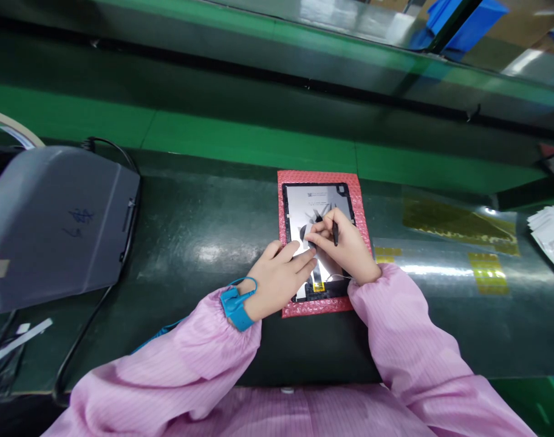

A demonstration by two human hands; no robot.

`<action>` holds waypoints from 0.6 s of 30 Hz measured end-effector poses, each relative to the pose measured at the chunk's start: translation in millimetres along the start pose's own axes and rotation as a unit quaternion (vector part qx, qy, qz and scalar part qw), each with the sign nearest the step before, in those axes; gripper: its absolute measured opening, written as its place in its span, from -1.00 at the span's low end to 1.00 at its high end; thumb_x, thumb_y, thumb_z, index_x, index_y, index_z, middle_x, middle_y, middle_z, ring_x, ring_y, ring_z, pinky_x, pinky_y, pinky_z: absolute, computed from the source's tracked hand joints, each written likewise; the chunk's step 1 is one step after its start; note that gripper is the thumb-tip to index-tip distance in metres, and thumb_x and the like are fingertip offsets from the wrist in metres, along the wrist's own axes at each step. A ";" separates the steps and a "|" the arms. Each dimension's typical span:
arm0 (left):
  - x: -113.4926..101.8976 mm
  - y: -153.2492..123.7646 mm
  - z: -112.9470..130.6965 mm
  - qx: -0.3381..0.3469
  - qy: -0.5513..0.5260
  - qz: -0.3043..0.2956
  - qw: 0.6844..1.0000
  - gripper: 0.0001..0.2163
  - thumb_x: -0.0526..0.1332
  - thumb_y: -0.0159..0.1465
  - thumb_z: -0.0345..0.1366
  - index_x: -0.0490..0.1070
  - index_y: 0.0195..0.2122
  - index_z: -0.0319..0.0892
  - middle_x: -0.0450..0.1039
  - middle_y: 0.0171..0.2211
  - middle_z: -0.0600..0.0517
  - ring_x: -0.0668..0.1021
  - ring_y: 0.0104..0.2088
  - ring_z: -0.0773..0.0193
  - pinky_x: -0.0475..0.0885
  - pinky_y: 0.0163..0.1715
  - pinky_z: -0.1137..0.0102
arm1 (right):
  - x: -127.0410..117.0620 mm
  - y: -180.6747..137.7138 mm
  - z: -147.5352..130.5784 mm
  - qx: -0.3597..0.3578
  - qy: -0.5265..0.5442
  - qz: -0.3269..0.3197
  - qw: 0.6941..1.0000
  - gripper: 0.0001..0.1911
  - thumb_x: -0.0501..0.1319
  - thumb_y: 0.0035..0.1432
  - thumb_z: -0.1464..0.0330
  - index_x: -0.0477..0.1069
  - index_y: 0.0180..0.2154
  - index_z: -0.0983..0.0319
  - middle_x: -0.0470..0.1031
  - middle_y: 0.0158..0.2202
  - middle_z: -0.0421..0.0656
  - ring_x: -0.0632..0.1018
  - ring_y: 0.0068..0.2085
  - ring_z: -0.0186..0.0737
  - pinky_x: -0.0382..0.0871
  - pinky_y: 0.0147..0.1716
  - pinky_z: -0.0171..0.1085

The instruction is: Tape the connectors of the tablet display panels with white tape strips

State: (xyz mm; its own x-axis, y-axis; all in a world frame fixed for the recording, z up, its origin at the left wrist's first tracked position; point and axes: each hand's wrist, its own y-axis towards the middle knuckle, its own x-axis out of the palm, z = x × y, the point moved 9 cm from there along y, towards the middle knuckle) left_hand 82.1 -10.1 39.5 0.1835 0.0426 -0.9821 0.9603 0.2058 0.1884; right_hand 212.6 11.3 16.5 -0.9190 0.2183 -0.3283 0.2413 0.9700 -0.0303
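Observation:
A tablet screen panel (297,209) lies back side up, silver-grey with a black frame, on a pink bubble-wrap sheet (362,209). Across its lower half rests my left hand (281,276), fingers stretched out flat and holding nothing. My right hand (339,243) is closed above the panel's middle, with thumb and forefinger pinched by a small white strip (308,235). A slim black tool that looks like tweezers (335,233) is tucked in its fingers. Below the hands a yellow-edged flex cable (319,286) shows on the panel. My fingers hide part of the panel's centre.
At the left stands a grey machine (71,224) with black cables. Clear film with yellow tape (489,273) covers the bench on the right. White papers (550,233) lie at the far right. A blue wrist strap (237,308) with a cord circles my left wrist.

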 end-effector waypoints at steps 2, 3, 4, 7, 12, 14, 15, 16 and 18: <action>2.1 0.4 0.6 0.006 -0.003 -0.017 1.000 -0.69 0.11 0.40 -0.46 0.45 0.11 -0.08 0.44 0.20 0.06 0.39 0.15 0.16 0.28 0.06 0.22 | -0.2 0.0 0.1 0.000 -0.007 0.003 1.000 -0.59 0.33 0.16 0.22 0.05 -0.36 0.10 0.53 -0.31 -0.22 0.48 -0.35 -0.23 0.36 -0.29 -0.18; 2.9 0.5 1.1 0.011 -0.005 -0.022 1.000 -0.69 0.10 0.40 -0.46 0.44 0.12 -0.09 0.43 0.20 0.06 0.39 0.17 0.16 0.27 0.09 0.22 | -0.3 0.0 0.1 0.001 -0.010 0.005 1.000 -0.59 0.33 0.16 0.22 0.05 -0.36 0.10 0.53 -0.31 -0.22 0.48 -0.35 -0.23 0.36 -0.29 -0.18; 3.1 0.5 1.8 0.016 -0.008 -0.022 1.000 -0.69 0.10 0.41 -0.46 0.43 0.12 -0.10 0.43 0.20 0.05 0.39 0.18 0.16 0.26 0.11 0.22 | -0.3 -0.1 0.0 0.002 -0.012 0.006 1.000 -0.59 0.33 0.16 0.22 0.05 -0.36 0.10 0.53 -0.31 -0.21 0.48 -0.35 -0.23 0.37 -0.29 -0.18; 1.0 0.5 2.7 0.024 -0.017 -0.002 1.000 -0.71 0.06 0.43 -0.45 0.44 0.10 -0.16 0.45 0.19 0.03 0.41 0.19 0.17 0.24 0.16 0.22 | -0.6 -0.3 -0.7 0.005 -0.015 0.010 1.000 -0.59 0.34 0.15 0.21 0.05 -0.36 0.09 0.53 -0.31 -0.22 0.47 -0.37 -0.23 0.38 -0.30 -0.16; 1.9 0.8 3.7 0.027 -0.030 0.014 0.999 -0.71 0.06 0.44 -0.43 0.44 0.11 -0.20 0.46 0.18 -0.01 0.45 0.19 0.19 0.24 0.20 0.23 | -1.2 -0.5 -0.5 0.011 -0.017 0.024 0.999 -0.55 0.36 0.11 0.21 0.04 -0.35 0.09 0.50 -0.36 -0.26 0.43 -0.45 -0.27 0.38 -0.33 -0.18; 2.9 1.4 3.7 0.026 -0.037 0.011 0.999 -0.72 0.08 0.43 -0.43 0.44 0.11 -0.21 0.47 0.18 -0.03 0.46 0.18 0.18 0.24 0.21 0.23 | -2.0 0.3 -0.8 0.004 -0.027 0.036 0.999 -0.54 0.38 0.09 0.23 0.04 -0.34 0.09 0.48 -0.36 -0.27 0.42 -0.46 -0.28 0.37 -0.33 -0.18; 3.3 1.6 3.8 0.027 -0.041 0.009 0.999 -0.72 0.10 0.42 -0.44 0.44 0.11 -0.22 0.47 0.18 -0.05 0.46 0.18 0.18 0.24 0.21 0.23 | -2.9 1.0 -1.5 -0.003 -0.036 0.044 0.998 -0.53 0.40 0.08 0.24 0.05 -0.33 0.09 0.47 -0.36 -0.27 0.41 -0.46 -0.28 0.37 -0.33 -0.19; 3.6 1.9 3.8 0.027 -0.045 0.007 0.999 -0.72 0.12 0.41 -0.45 0.45 0.10 -0.22 0.47 0.18 -0.06 0.47 0.18 0.18 0.24 0.21 0.23 | -4.6 2.0 -2.7 -0.014 -0.047 0.056 0.997 -0.52 0.41 0.06 0.25 0.06 -0.32 0.09 0.45 -0.34 -0.28 0.41 -0.45 -0.29 0.36 -0.32 -0.19; 4.0 2.2 4.0 0.030 -0.052 0.004 0.998 -0.71 0.14 0.38 -0.47 0.45 0.10 -0.23 0.46 0.18 -0.09 0.47 0.18 0.17 0.24 0.21 0.22 | -11.1 4.4 -6.8 -0.041 -0.070 0.094 0.992 -0.47 0.46 0.00 0.27 0.07 -0.30 0.09 0.40 -0.31 -0.28 0.40 -0.41 -0.28 0.35 -0.30 -0.19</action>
State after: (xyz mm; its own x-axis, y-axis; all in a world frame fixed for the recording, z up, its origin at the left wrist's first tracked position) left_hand 85.8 -13.4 36.0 0.2100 -0.0591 -0.9759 0.9688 0.1467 0.1996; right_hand 221.7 13.9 26.4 -0.8057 0.3855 -0.4498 0.3737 0.9199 0.1189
